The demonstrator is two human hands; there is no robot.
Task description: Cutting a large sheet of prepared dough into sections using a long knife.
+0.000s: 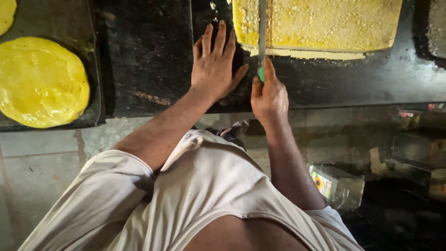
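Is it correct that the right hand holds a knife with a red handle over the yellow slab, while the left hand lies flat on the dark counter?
Not quite. In the head view the knife in the right hand has a green handle, not red. The rest is right: its blade lies over the yellow slab, and the left hand lies flat on the dark counter.

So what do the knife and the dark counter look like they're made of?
Knife: thin grey blade, likely steel, with a green handle that looks like plastic, gripped in the right hand. Counter: dark, mottled and slightly glossy, probably polished stone.
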